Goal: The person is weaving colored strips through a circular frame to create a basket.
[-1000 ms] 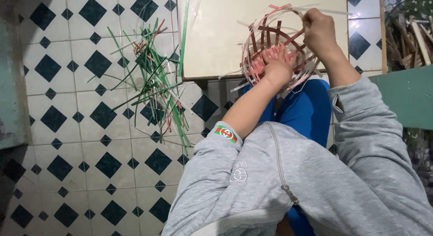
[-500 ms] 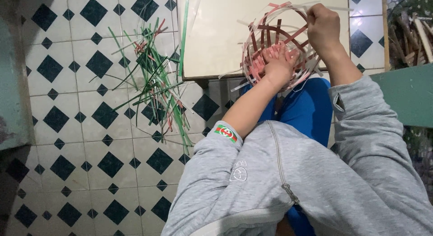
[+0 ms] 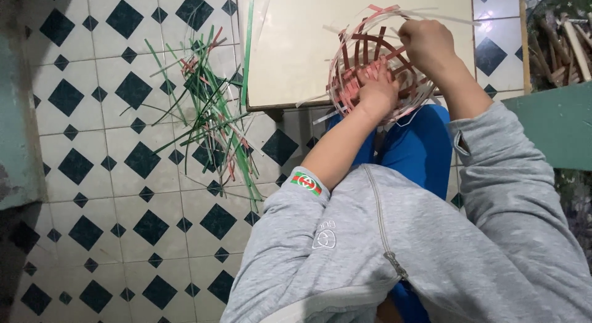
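A half-woven round basket (image 3: 361, 57) of red, pink and white strips sits at the near edge of a pale board (image 3: 296, 45), above my blue-clad knees. My left hand (image 3: 376, 95) presses inside the basket's bowl, fingers spread against the woven strips. Over the far right rim, my right hand (image 3: 425, 42) pinches a thin white strip (image 3: 453, 17) that sticks out to the right. Loose strip ends stand up all around the rim.
A scattered pile of green, red and white strips (image 3: 209, 113) lies on the white floor tiles with dark diamonds (image 3: 111, 175), left of the board. A green wall edge (image 3: 18, 113) is at the left. A green ledge (image 3: 555, 122) and bundled sticks (image 3: 564, 36) are at the right.
My right hand has shifted slightly along the basket's far rim while working the strip. My left hand stays inside the bowl.
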